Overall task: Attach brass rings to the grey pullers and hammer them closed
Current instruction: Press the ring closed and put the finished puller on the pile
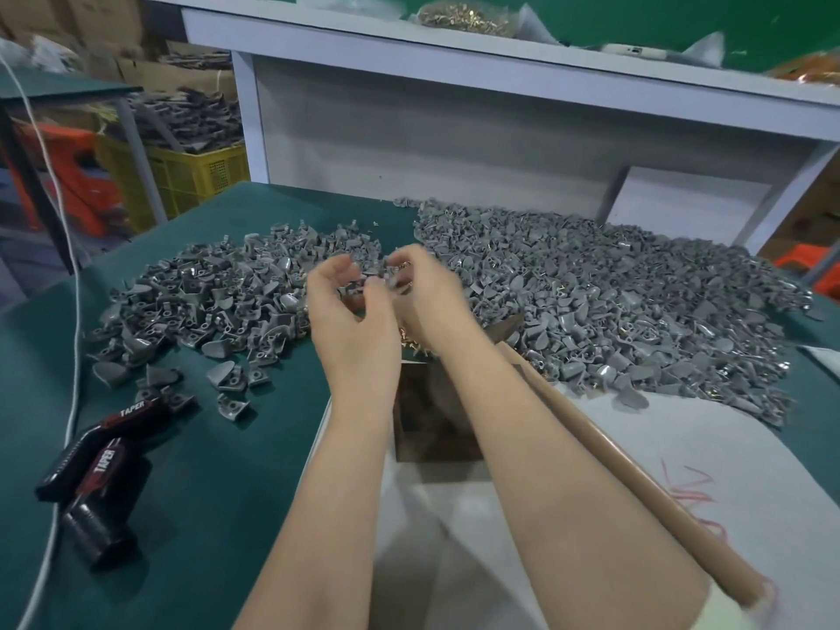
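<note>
WORKBENCH, CENTRE FRAME: A worker's 2 bare hands meet above a green-matted table [227, 493], apparently part-way through fitting a ring to a puller. The left hand [350, 311] has its fingers and thumb curled into a narrow pinch on a small grey plastic puller [376, 280]. It holds the piece clear of the table, probably so that its eyelet faces the other hand. The right hand [425, 293] curls its fingertips in against the same piece, but motion blur hides what they grip, so I cannot tell whether it holds a ring.

Just below the hands, and partly hidden by them, lies a small scatter of brass wire rings [409, 345], within easy reach. Between the forearms at lower centre sits a dark square metal block [432, 416], seemingly the anvil for closing the rings. A wooden-handled hammer [636, 475] lies on a diagonal toward the lower right, its head near the block and its handle beside the right forearm, placed for a quick grab.

2 heaps flank the work. A loose heap of plain grey pullers [218, 302] is at centre left. A broader heap of grey pullers flecked with brass [613, 302] is at centre right (judging by the glints, probably the finished ones). At lower left a black tool marked "TAPER" [104, 452] lies unused.
</note>
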The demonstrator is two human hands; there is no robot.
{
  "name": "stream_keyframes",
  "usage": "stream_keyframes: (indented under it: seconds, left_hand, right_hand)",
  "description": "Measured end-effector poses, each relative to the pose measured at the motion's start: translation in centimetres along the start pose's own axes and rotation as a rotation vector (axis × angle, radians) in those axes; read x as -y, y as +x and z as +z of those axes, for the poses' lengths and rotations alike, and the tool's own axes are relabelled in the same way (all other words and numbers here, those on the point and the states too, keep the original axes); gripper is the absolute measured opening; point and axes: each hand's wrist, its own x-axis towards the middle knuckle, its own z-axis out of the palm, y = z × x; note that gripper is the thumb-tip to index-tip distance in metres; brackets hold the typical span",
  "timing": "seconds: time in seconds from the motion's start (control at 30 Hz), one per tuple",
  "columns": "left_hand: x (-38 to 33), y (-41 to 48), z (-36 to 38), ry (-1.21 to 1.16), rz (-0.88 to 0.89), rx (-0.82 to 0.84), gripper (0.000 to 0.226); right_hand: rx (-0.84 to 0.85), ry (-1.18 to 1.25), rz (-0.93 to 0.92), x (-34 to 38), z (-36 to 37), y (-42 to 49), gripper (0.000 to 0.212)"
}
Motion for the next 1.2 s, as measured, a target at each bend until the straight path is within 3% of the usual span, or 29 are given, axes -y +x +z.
stream_keyframes:
  seconds: [0.1,0.2,0.33,0.4,0.53,0.6,0.7,0.8,0.93,1.07,1.2]
  left_hand:
    - [0.2,-0.3,0.3,0.056,-0.091,0.231,0.010]
    - [0.2,-1.0,0.7,0.199,-0.048,0.426,0.006]
    - [-0.1,-1.6,0.8,0.277,-0.111,0.581,0.014]
    - [-0.2,-1.7,0.9,0.246,-0.146,0.607,0.007]
    - [0.0,-0.9,0.5,0.098,-0.166,0.390,0.015]
    - [0.3,-0.1,0.0,0.016,-0.160,0.201,0.013]
    - [0.7,0.6,-0.4,-0.063,-0.162,0.031,0.009]
    - [1.0,0.7,-0.2,-0.107,-0.177,-0.022,0.006]
    - [1.2,0.8,-0.2,-0.128,-0.193,-0.058,0.004]
    - [1.1,0.6,-0.1,-0.147,-0.191,-0.079,0.004]
    - [1.2,0.5,0.0,-0.143,-0.201,-0.040,0.006]
  right_hand:
    - [-0.122,0.051,-0.080,-1.5,-2.9,-2.3,0.028]
    - [-0.192,-0.076,-0.136,-3.0,-3.9,-5.0,0.017]
    - [-0.271,-0.099,-0.208,-3.9,-4.9,-6.9,0.027]
    - [-0.241,-0.146,-0.229,-4.2,-5.0,-7.0,0.031]
    - [-0.117,-0.069,-0.091,-5.0,-5.7,-6.2,0.059]
    - [-0.061,-0.132,0.042,-5.7,-5.8,-5.1,0.051]
    - [-0.022,-0.266,0.109,-5.6,-4.6,-3.1,0.021]
    - [0.067,-0.402,0.100,-4.7,-2.4,-1.1,0.012]
    - [0.117,-0.525,0.149,-4.2,0.0,1.6,0.021]
    - [0.237,-0.667,0.167,-3.8,1.3,2.7,0.010]
    - [0.243,-0.679,0.188,-3.9,1.7,3.0,0.007]
